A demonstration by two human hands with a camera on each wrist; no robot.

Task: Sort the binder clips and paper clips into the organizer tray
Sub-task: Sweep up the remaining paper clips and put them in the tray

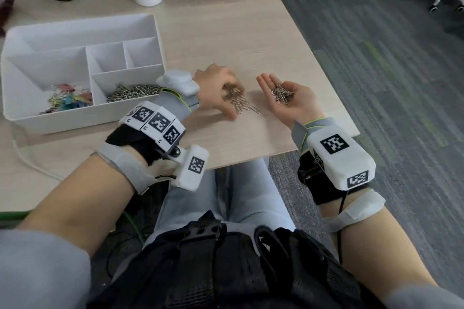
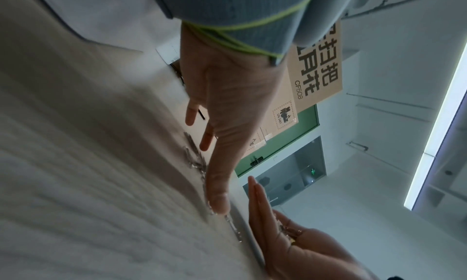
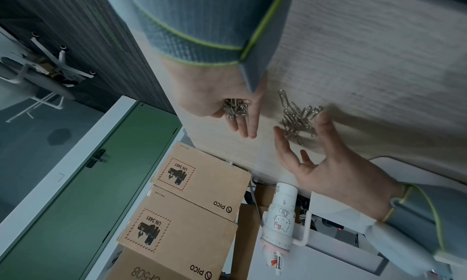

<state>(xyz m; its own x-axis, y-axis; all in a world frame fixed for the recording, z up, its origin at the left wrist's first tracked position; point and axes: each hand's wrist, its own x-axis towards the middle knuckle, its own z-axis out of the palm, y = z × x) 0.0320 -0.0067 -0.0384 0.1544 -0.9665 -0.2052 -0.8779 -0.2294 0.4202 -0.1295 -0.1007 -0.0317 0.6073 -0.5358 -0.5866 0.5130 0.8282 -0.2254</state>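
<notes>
Fingers [image 1: 232, 88] spread over paper clips [image 1: 242, 104] on table.

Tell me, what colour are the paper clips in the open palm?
Silver metal. The paper clips in the right hand show best in the head view.

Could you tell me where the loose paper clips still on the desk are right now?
In the head view, the loose paper clips lie on the desk under the left hand, right of the tray.
</notes>
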